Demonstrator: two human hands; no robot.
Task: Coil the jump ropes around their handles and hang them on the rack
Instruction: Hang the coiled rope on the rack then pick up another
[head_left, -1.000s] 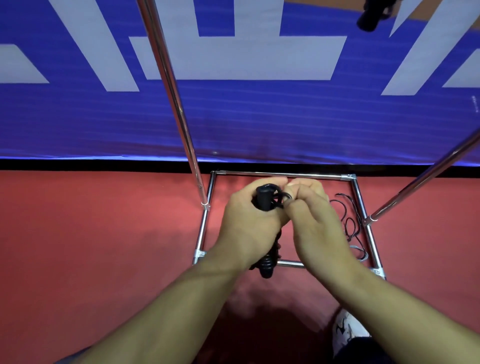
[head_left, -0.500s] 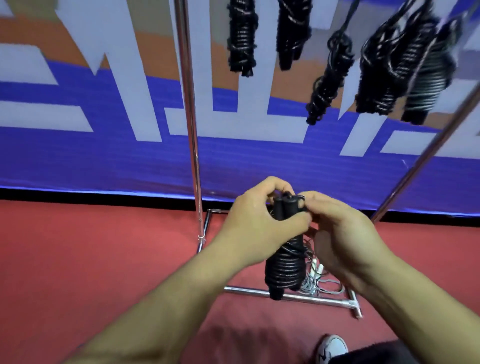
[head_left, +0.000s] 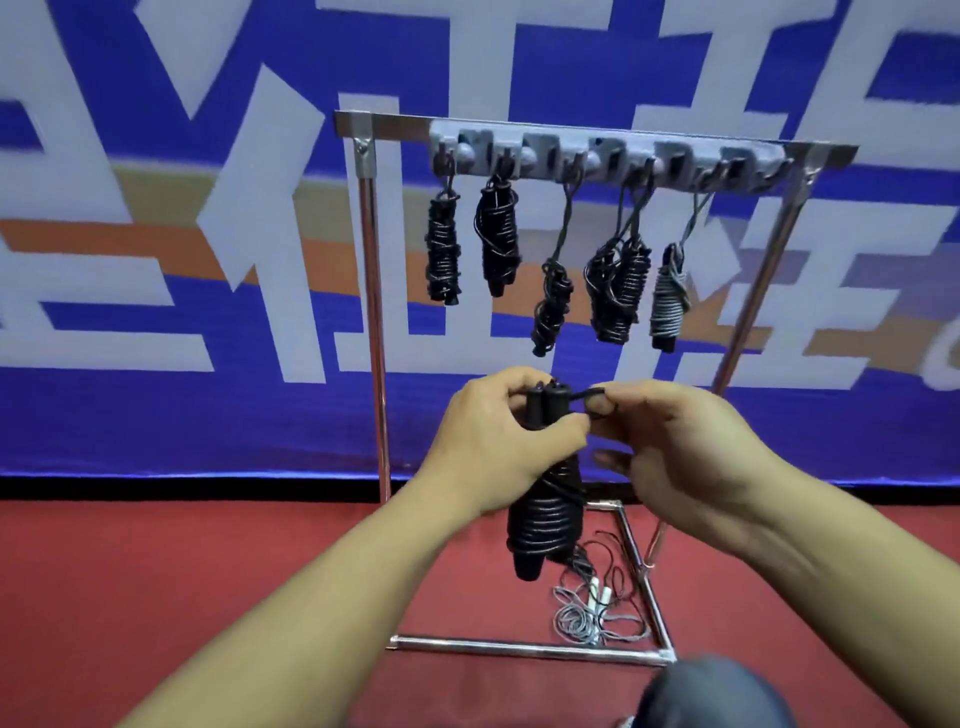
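Floor: red carpet-like surface (head_left: 156, 597), runs to a black strip at the foot of the wall.
Wall: blue banner (head_left: 156, 426) with large white characters plus orange and tan bands; blurred, not readable.
Rack: chrome frame (head_left: 375, 322) standing on the red floor just in front of the banner; two uprights, top bar, rectangular base rails.
Hook strip: grey strip (head_left: 597, 156) along the top bar, row of hooks.
Hung ropes: black coiled bundles (head_left: 442, 249) hanging by short loops from the hooks, one grey coiled bundle (head_left: 667, 301) at the right end.
Left hand: left hand (head_left: 498, 441) wrapped around the upper part of the black jump rope (head_left: 543, 519), fingers curled over the paired handle tops, thumb across the front.
Right hand: right hand (head_left: 675, 457) pinching a short black rope loop just beside the handle tops, other fingers loosely curled.
Held rope: wound around its two handles, upright, in mid-air below the hung bundles, in front of the rack.
Loose ropes: grey and black tangle (head_left: 592, 608) with white handles, lying on the floor inside the rack base.
Lower right: dark rounded shape (head_left: 722, 696), blurred, cannot tell what.
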